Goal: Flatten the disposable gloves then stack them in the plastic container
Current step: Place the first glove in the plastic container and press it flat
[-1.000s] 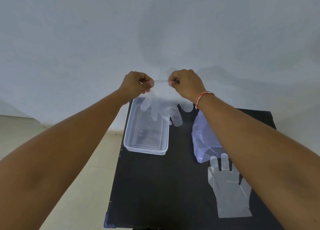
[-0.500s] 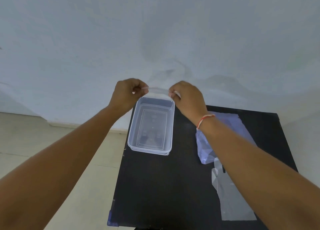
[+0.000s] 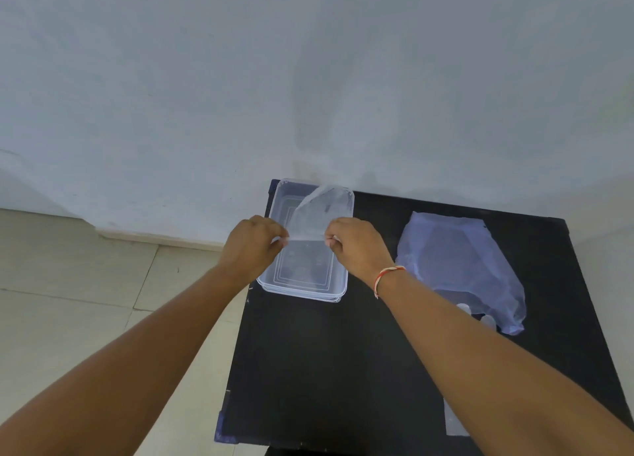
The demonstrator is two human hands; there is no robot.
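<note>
A clear disposable glove (image 3: 317,212) is stretched between my two hands over the clear plastic container (image 3: 346,212), its far end draped toward the container's back edge. My left hand (image 3: 252,246) pinches the glove's near left corner and my right hand (image 3: 356,249) pinches its near right corner. The container sits at the back left of the black table (image 3: 326,369). A second flat glove (image 3: 454,421) lies at the near right, mostly hidden under my right forearm.
A bluish plastic bag (image 3: 459,263) lies on the table's right side, with glove fingertips showing at its near edge. A white wall stands right behind the table. Tiled floor runs to the left, past the table's left edge.
Both hands have come down and toward me with the glove, from above the container's far edge to over its middle. The glove now lies spread over the container.
</note>
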